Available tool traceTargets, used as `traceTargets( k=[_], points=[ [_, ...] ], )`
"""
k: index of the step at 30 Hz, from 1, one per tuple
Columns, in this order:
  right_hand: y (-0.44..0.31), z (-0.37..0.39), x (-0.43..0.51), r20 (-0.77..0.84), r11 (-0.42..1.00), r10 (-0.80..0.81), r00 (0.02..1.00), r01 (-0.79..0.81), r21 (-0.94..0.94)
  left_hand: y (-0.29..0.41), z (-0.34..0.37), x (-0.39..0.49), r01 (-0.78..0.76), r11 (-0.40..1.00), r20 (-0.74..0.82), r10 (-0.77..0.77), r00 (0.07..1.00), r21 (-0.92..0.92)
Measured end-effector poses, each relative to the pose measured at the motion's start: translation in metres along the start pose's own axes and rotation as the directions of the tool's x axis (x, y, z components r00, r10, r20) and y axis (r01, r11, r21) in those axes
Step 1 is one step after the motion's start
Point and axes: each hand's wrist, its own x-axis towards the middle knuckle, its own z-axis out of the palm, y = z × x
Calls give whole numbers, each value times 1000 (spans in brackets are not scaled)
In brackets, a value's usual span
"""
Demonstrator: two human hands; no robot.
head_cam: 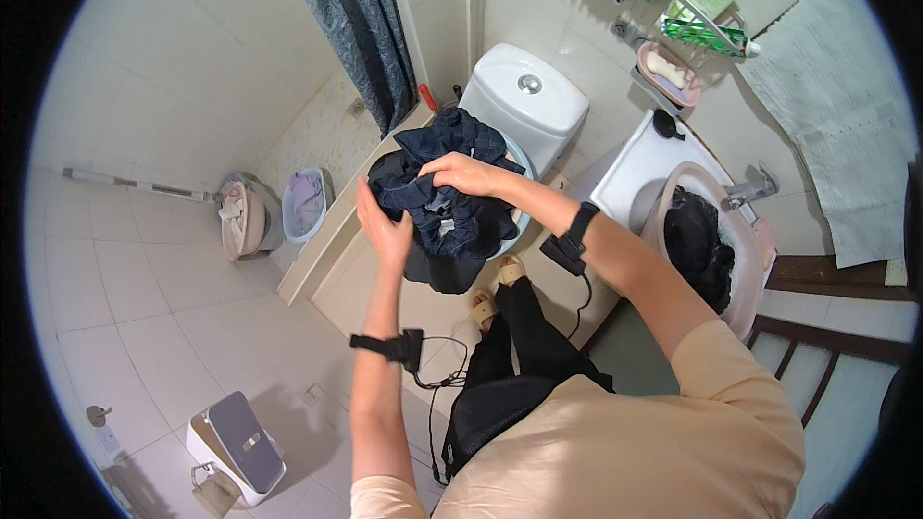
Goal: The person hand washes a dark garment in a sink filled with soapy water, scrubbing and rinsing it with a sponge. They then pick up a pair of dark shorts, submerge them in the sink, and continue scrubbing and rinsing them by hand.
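A heap of dark blue denim and black clothes (451, 209) lies on a light blue basin (520, 151), most of which is hidden beneath it. With curled fingers, my right hand (465, 173) grips a fold of the dark denim garment (404, 193) at the top of the heap. My left hand (386, 231) is at the heap's left side, fingers straight and thumb apart, beside the black cloth. Whether its palm touches the cloth is not clear.
Behind the heap stands a white toilet (526, 94). A pink basin (674, 191) with black wet-looking clothes (696, 245) sits in the sink (627, 173) at right. A raised tiled ledge (317, 270) borders the shower area, where smaller basins (306, 205) stand. Cables (433, 404) hang from my wrist straps.
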Motion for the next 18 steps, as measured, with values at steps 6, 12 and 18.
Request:
traceTargets(
  k=[6,12,18],
  points=[
    [-9,-13,-24,-271,946,-49,961,-42,-321,22,-42,66,275,955,429,-205,880,-108],
    [-56,-12,-77,-286,603,-30,958,-210,-769,97,-108,120,266,948,530,-136,837,-177],
    [-163,-60,-144,-316,766,101,944,-276,-580,151,-204,176,28,1000,800,-23,599,9]
  ],
)
